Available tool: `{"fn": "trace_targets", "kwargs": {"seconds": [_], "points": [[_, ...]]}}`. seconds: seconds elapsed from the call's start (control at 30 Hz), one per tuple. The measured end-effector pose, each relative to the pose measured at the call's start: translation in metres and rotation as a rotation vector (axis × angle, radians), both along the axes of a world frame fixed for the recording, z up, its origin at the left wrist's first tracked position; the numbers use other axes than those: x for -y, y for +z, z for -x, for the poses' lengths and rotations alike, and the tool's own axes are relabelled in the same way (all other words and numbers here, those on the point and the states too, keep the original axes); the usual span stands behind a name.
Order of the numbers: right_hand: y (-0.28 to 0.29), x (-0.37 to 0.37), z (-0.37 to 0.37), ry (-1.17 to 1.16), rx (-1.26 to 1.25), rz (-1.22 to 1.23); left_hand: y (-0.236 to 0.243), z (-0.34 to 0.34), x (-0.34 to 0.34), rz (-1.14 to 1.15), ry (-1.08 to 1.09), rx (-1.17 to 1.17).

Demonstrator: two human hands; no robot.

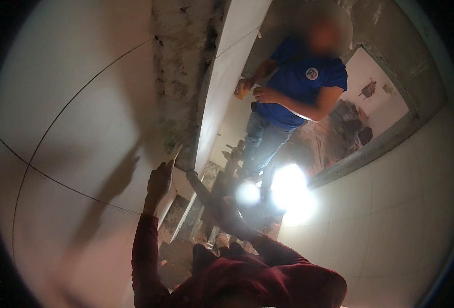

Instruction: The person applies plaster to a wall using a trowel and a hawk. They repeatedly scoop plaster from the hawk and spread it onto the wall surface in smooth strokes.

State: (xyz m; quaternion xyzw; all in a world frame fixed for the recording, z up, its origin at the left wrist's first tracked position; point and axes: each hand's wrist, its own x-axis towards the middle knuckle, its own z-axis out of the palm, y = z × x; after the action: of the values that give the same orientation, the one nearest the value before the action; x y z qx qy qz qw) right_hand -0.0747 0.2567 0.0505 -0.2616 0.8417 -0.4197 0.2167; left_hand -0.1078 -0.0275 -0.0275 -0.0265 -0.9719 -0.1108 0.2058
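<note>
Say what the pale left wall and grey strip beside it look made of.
The pale left wall looks like smooth, probably ceramic or stone tile: thin dark joint lines. The grey strip looks like rough, matte cement or mortar: pitted, blotchy surface.

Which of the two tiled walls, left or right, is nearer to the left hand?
The left wall, which bears an arm-shaped shadow: the left hand is close to it. The right wall is farther off, near the bright light.

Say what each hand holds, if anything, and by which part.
Right hand: seemingly a dark elongated tool, by its near end. Left hand: beside a pale strip; whether it's held cannot be told.
</note>
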Motion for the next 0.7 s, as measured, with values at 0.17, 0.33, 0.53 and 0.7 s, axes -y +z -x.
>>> {"fn": "trace_targets", "kwargs": {"seconds": [0.17, 0.33, 0.53, 0.7], "points": [[-0.017, -0.009, 0.003, -0.058, -0.115, 0.038, 0.003, 0.001, -0.002, -0.025, 0.037, 0.009], [0.014, -0.010, 0.000, -0.010, 0.039, -0.092, -0.006, -0.008, -0.003, 0.047, 0.049, 0.064], [0.043, 0.016, 0.033, -0.084, -0.386, 0.024, 0.019, -0.010, -0.010, -0.046, 0.074, 0.169], [0.042, 0.031, 0.058, 0.017, -0.564, -0.022, 0.036, -0.012, -0.018, -0.147, 0.093, 0.197]]}}
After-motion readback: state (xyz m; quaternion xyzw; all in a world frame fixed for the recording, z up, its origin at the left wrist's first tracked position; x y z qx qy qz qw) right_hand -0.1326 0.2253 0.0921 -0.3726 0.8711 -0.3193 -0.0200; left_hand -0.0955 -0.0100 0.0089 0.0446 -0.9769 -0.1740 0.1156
